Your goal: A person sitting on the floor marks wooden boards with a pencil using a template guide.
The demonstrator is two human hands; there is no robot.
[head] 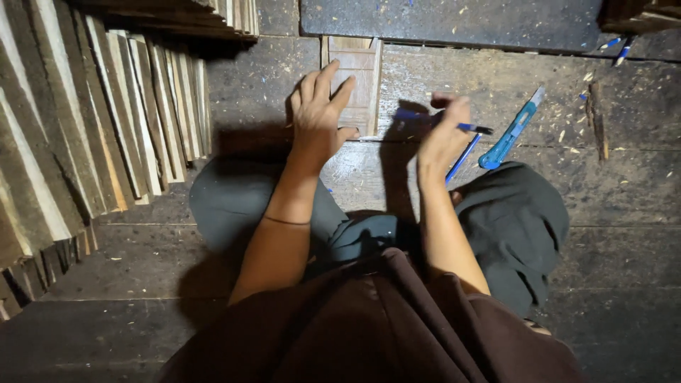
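I sit on a dark wooden floor with legs folded. My left hand (319,117) rests with fingers spread on the near end of a narrow light wooden strip (355,71) lying on the floor ahead of me. My right hand (443,135) is raised just to the right of it, pinching a blue pen (440,122) that points right. A second blue pen (462,157) lies on the floor under that hand. A blue utility knife (512,131) lies further right, apart from both hands.
Many thin wooden slats (92,120) stand in leaning rows along the left. A dark slab (454,21) lies at the far edge, with small blue pens (617,48) at the upper right. Wood shavings scatter across the floor boards (624,177).
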